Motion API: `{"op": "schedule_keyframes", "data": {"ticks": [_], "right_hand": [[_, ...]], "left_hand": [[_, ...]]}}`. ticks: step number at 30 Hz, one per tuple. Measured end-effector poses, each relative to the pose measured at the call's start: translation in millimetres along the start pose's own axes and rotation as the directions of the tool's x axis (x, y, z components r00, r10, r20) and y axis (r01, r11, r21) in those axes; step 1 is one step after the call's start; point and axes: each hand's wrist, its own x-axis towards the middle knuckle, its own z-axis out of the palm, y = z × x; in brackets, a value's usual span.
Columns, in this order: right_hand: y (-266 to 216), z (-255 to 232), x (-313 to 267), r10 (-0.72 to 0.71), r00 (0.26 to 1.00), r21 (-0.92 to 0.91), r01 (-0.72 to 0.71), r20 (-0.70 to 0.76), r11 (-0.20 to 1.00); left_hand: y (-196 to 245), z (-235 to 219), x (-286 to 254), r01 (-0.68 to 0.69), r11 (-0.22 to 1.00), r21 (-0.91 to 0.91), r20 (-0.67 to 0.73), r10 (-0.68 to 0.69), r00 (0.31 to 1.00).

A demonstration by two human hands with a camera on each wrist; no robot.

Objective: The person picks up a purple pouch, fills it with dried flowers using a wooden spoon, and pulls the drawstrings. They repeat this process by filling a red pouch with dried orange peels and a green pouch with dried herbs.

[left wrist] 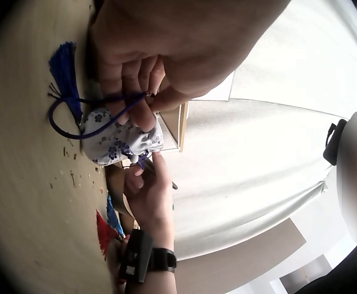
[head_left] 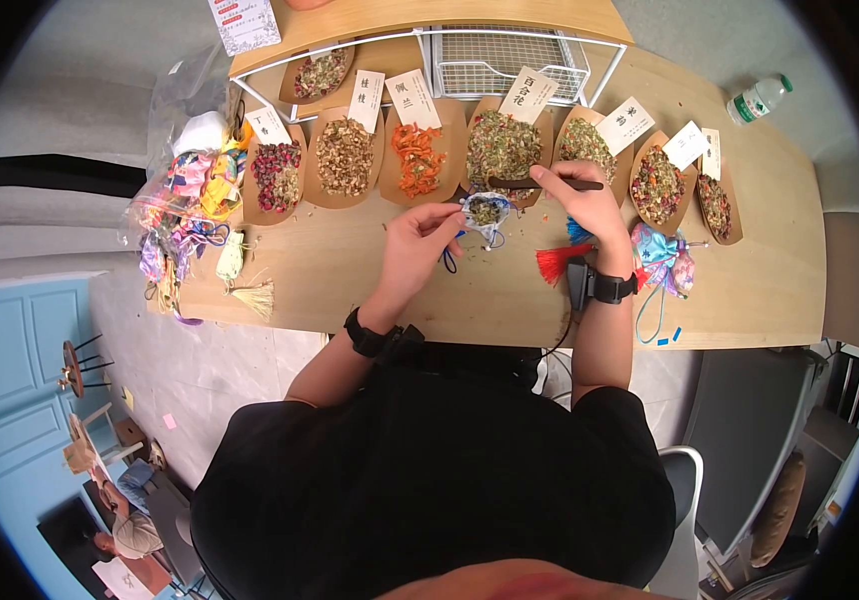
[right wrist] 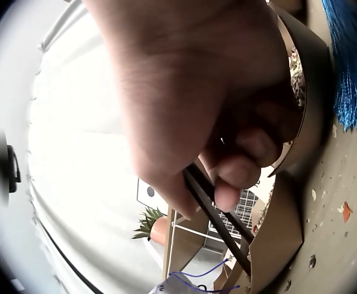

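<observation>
My left hand (head_left: 418,247) pinches the rim of a small white pouch (left wrist: 114,138) with blue flowers and a blue cord. The pouch's mouth faces up in the head view, with dried herbs (head_left: 486,211) inside. My right hand (head_left: 587,200) grips a dark tool (head_left: 550,184), which shows two slim prongs in the right wrist view. Its tip lies just above the pouch, at the front of a paper tray of greenish dried flowers (head_left: 506,145). In the left wrist view, my right hand (left wrist: 148,196) is close beside the pouch.
Labelled paper trays of dried herbs, one orange (head_left: 418,160), line the table's back below a raised shelf (head_left: 390,25). Decorated pouches lie left and right (head_left: 662,258). Red (head_left: 560,262) and blue tassels rest beside my right wrist. A bottle (head_left: 760,99) stands back right. Crumbs dot the tabletop.
</observation>
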Motion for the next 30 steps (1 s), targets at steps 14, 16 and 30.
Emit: {"op": "schedule_keyframes", "data": {"ticks": [14, 16, 30], "right_hand": [[2, -8, 1, 0.049, 0.998, 0.166, -0.041, -0.047, 0.985], [3, -16, -2, 0.008, 1.000, 0.283, -0.009, 0.005, 0.959], [-2, -9, -4, -0.111, 0.994, 0.000, 0.111, -0.018, 0.994]], "left_hand": [[-2, -1, 0, 0.005, 1.000, -0.001, -0.001, -0.005, 1.000], [-2, -1, 0, 0.003, 1.000, -0.011, -0.001, -0.003, 1.000], [1, 0, -1, 0.003, 1.000, 0.021, 0.012, -0.003, 1.000]]}}
